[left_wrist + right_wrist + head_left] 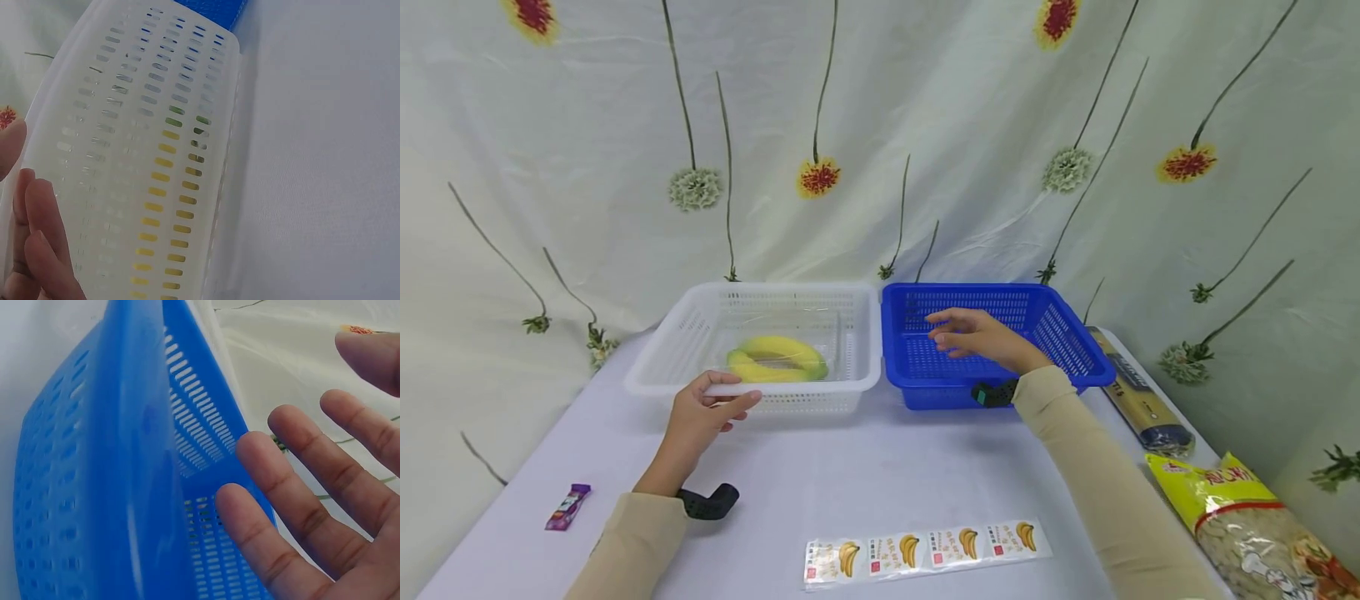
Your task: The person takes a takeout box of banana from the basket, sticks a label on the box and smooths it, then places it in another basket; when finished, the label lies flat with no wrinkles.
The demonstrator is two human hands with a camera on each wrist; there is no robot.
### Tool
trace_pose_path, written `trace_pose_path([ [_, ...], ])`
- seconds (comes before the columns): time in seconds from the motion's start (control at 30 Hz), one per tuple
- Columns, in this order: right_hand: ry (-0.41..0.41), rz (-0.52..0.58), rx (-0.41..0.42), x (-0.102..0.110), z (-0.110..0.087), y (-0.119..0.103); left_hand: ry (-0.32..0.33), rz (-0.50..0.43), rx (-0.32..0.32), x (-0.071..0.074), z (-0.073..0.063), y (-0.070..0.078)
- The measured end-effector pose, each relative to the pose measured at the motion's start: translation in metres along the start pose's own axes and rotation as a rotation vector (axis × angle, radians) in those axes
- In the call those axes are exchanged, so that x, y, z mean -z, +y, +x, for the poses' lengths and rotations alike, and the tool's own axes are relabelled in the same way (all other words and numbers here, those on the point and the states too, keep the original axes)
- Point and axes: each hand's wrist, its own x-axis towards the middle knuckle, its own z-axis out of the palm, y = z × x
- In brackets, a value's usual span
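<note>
A white plastic basket (651, 367) stands at the back left of the table. My left hand (703, 421) holds its front rim, with digits above and in front of the edge. Inside that basket lies a yellow thing with green ends, bent like a ring (778, 343), beside a clear, shiny sheet or package. Its yellow also shows through the slots in the left wrist view. My right hand (981, 337) hovers over a blue plastic basket (943, 393) with fingers spread and slightly bent. Nothing is in it, and the right wrist view shows its fingers near the blue rim.
A small purple wrapped snack (567, 507) lies at the left. Along the front is a strip of banana-print labels (925, 552). At the right lie a long gold-and-dark packet (1138, 392) and a large yellow-topped bag (1262, 525). A flowered curtain (880, 100) hangs behind.
</note>
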Motion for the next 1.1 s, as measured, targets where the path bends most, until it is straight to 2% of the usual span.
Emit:
trace_pose_path([
  [0.3,-0.027,0.109,0.0,-0.015,0.02,-0.005,0.025,-0.014,-0.022,-0.002,0.002,-0.004],
  [0.5,-0.024,0.158,-0.024,-0.025,0.033,-0.01,0.027,-0.013,-0.014,-0.002,0.003,-0.004],
  [0.73,-0.039,0.24,-0.017,-0.035,0.043,-0.012,0.026,-0.025,-0.008,-0.001,0.002,-0.004],
  [1.1,-0.016,0.35,-0.051,-0.053,0.063,-0.022,0.02,-0.031,-0.004,0.0,0.001,-0.001],
])
